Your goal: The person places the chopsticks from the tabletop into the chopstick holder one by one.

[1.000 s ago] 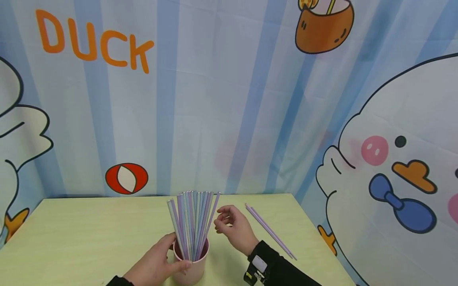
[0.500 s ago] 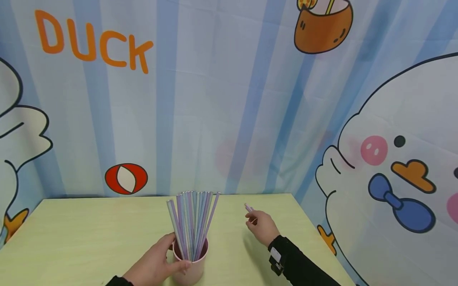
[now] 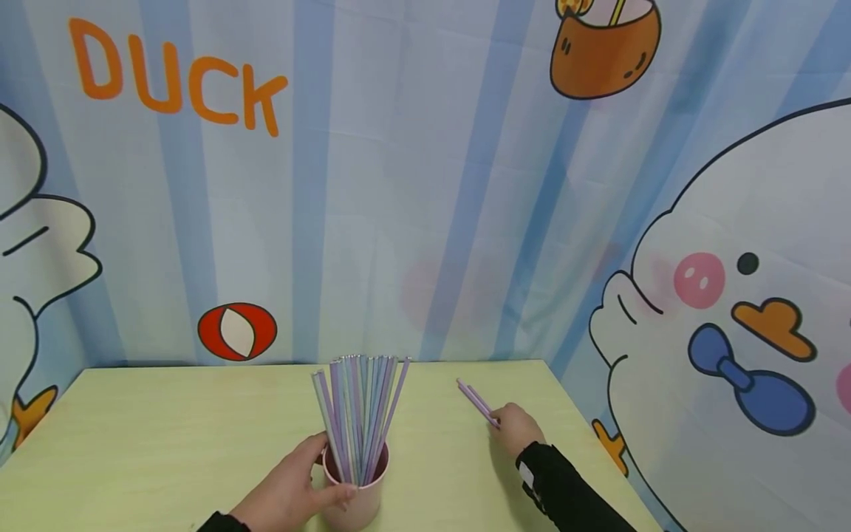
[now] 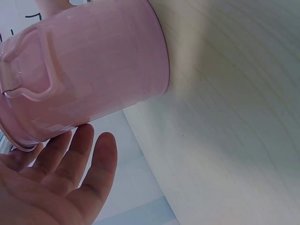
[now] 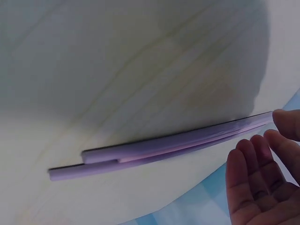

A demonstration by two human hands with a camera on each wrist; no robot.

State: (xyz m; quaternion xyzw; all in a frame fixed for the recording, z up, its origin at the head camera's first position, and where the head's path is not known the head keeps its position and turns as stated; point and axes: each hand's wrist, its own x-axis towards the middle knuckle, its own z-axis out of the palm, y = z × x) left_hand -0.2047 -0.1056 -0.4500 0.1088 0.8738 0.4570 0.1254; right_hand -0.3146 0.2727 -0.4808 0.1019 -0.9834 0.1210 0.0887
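A small pink pail (image 3: pixel 362 508) stands upright near the front edge of the view, filled with a bunch of purple and bluish straws (image 3: pixel 361 417) that fan out above its rim. My left hand (image 3: pixel 286 488) holds it from the left, thumb on the near side. In the left wrist view, the fingers (image 4: pixel 82 161) lie along the pail's wall near its rim. On the right, a few loose lilac straws (image 3: pixel 475 400) lie slantwise on the table. My right hand (image 3: pixel 520 430) pinches them between thumb and index finger; its other fingers (image 5: pixel 258 164) are loosely curled.
The pale yellow table (image 3: pixel 186 436) ends at a striped blue curtain (image 3: pixel 372 185) printed with cartoon ducks. Its right edge runs slantwise beyond the right arm.
My right hand has gone from beside the pail, rightward over the table, to the loose straws and now pinches them. The left hand and pail have stayed in place.
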